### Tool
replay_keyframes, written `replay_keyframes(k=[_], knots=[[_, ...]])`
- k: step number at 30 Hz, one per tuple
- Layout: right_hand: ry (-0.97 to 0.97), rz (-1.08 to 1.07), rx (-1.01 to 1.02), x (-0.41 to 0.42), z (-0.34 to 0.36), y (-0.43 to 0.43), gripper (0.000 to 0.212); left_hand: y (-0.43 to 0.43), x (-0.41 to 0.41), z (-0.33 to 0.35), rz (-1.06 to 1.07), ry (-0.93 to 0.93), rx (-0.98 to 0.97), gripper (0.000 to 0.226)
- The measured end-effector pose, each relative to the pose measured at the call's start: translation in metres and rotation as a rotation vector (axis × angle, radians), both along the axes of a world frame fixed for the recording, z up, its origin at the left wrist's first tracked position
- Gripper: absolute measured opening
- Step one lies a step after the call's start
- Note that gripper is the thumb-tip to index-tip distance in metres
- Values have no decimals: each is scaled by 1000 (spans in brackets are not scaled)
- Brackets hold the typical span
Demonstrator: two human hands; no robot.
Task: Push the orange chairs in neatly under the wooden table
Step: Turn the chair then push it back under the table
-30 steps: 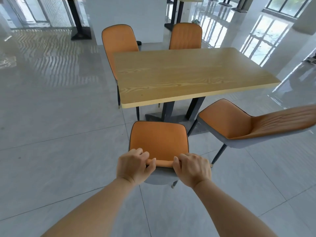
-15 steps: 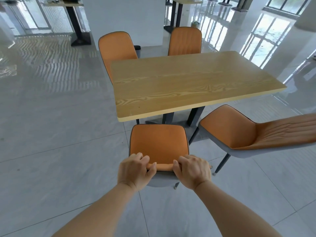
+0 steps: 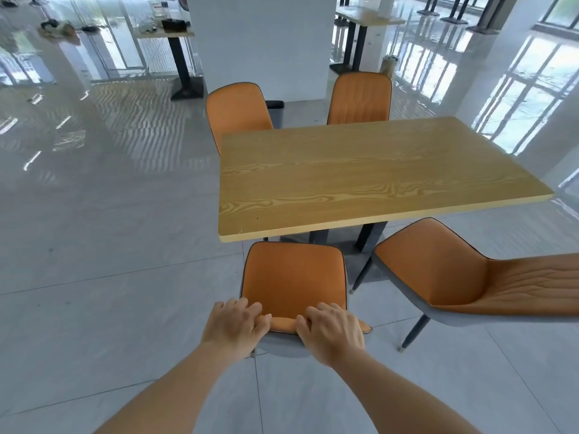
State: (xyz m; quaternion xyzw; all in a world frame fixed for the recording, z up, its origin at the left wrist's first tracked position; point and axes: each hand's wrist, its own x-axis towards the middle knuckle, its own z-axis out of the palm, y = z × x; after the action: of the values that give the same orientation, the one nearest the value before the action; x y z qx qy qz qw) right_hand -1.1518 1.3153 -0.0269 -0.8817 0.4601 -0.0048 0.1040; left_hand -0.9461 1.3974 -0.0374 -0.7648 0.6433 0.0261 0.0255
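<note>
Your left hand (image 3: pixel 235 327) and right hand (image 3: pixel 332 333) both curl over the backrest top of the near orange chair (image 3: pixel 294 277), whose seat front sits just at the edge of the desk (image 3: pixel 360 177). It probably slides lightly on the glossy floor, so push evenly from both corners. The other chair (image 3: pixel 438 270) stands angled out.

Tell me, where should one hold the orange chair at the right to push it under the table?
Probably the backrest of the right chair, taken from behind: its seat already points at the wooden table, and the back leans away from it.
</note>
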Motion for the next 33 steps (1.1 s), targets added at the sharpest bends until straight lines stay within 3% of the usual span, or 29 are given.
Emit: replay_keyframes(k=[5,9,11,15,19,24,27,33], knots=[[27,-21,100,2,8,1,47,1,-2,8,-23,-14,139,77],[53,-36,233,3,18,-1,45,0,0,9,88,89,177,60],[11,-50,344,1,27,-3,49,1,2,10,82,196,169,64],[-143,-118,314,-14,39,1,40,8,12,17,94,533,19,34],[-102,-78,277,-20,40,13,45,17,22,17,-104,479,37,56],[-69,-39,333,-8,39,18,65,15,28,11,-167,334,80,94],[15,33,288,-9,39,18,87,14,26,5,-169,288,111,91],[101,144,155,-15,29,12,64,14,19,4,-162,226,134,90]])
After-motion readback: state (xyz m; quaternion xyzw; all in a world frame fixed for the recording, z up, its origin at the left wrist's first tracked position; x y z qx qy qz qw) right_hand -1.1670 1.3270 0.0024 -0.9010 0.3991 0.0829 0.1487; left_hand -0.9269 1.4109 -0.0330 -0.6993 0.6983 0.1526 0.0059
